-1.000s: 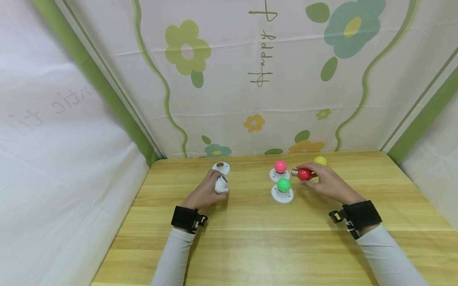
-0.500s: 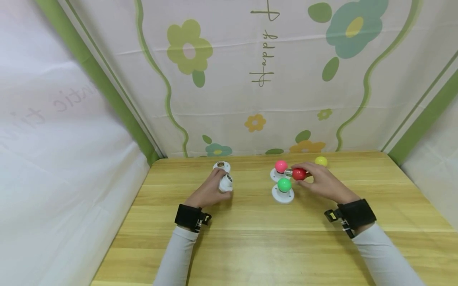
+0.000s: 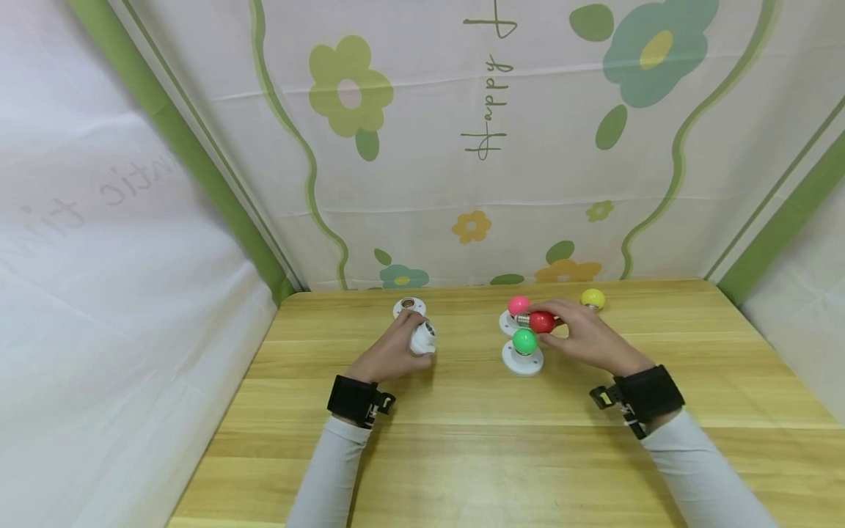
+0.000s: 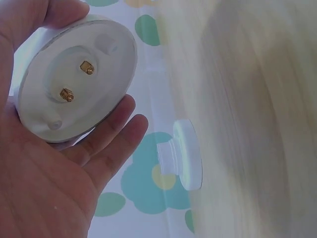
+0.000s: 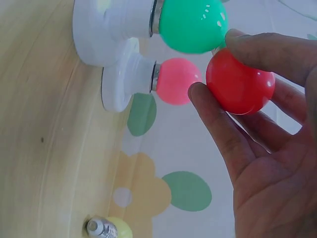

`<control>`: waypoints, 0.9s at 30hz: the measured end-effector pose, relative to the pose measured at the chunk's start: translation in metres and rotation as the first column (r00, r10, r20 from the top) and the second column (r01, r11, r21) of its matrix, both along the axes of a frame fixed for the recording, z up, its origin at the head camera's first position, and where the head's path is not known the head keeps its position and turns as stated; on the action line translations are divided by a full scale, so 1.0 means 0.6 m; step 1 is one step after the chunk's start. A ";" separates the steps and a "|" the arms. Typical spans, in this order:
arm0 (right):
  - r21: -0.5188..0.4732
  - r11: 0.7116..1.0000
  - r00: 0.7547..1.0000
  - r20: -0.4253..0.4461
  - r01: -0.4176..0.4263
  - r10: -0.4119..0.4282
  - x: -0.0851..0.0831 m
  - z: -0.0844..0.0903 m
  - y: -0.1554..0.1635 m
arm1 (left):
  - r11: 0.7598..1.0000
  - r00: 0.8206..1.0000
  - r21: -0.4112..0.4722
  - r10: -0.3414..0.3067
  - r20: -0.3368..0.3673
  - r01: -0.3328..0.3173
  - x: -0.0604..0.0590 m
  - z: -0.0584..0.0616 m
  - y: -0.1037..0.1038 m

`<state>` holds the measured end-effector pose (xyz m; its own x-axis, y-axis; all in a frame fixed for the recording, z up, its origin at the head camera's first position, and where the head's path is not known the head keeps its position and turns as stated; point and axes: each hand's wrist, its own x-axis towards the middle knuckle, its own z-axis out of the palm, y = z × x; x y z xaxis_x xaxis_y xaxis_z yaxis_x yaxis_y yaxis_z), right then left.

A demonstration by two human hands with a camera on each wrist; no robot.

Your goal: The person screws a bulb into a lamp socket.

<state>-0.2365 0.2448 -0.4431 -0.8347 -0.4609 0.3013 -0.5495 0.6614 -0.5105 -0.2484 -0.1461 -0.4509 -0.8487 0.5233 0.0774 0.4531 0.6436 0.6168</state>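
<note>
Red bulb (image 3: 543,322) pinched in right hand (image 3: 587,341); left hand (image 3: 389,356) clasps white socket (image 3: 423,338).

hidden and blurred parts around the two hands

the red bulb's (image 5: 237,82) screw base is hidden behind the right hand's (image 5: 270,163) fingers in the right wrist view, and that hand is cut off by the picture's edge. in the left wrist view the desk (image 4: 257,119) beside the left hand (image 4: 49,163) is blurred; the socket's (image 4: 74,84) opening faces away, unseen.
</note>
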 end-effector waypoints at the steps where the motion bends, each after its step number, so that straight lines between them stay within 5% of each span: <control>1: -0.002 1.000 1.000 -0.006 -0.006 0.006 0.000 0.000 -0.001 | 1.000 1.000 0.001 -0.001 -0.003 0.001 0.001 0.001 0.002; 27: -0.013 0.994 0.985 -0.139 -0.107 0.104 0.010 0.014 -0.032 | 0.998 0.998 -0.021 -0.057 -0.028 0.056 0.007 0.015 0.035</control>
